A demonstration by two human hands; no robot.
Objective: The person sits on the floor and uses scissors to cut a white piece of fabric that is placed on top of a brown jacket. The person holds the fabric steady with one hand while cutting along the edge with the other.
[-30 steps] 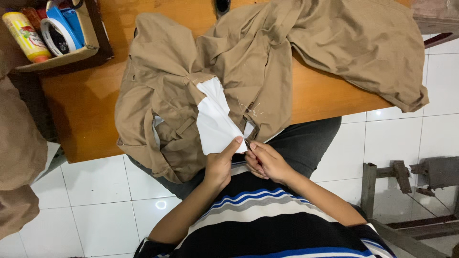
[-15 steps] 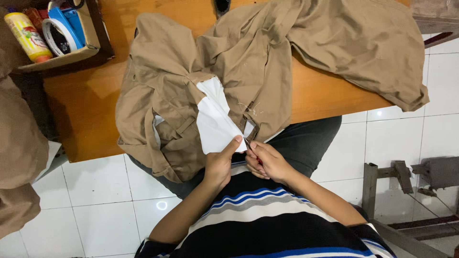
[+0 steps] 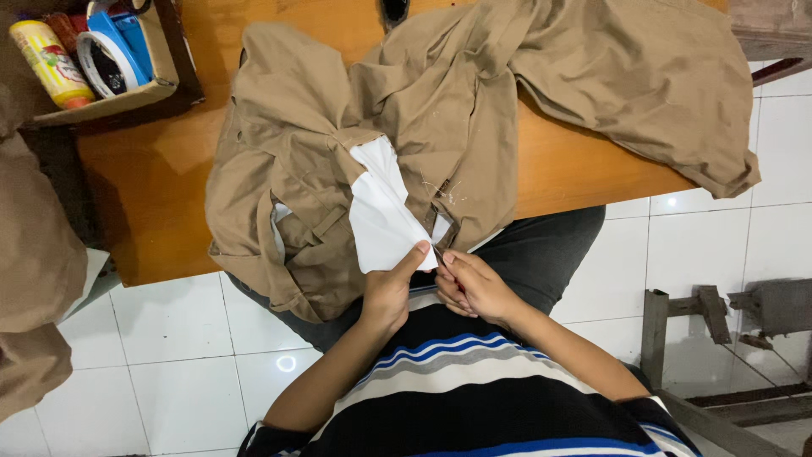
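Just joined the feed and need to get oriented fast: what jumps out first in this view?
A big khaki garment sprawls over the orange wooden table, with a white pocket lining turned out at its near edge. The left hand pinches the lining's lower corner, and the right hand is close beside it, pinching something too small to tell. At the far left, a tray holds a tape roll and a yellow can.

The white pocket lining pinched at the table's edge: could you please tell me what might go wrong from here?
The left hand pinches the white pocket lining while the right hand works a thin tool, too small to identify, at its edge; a slip could nick the lining or the left thumb. Much of the khaki garment overhangs the wooden table, so it may slide onto the lap.
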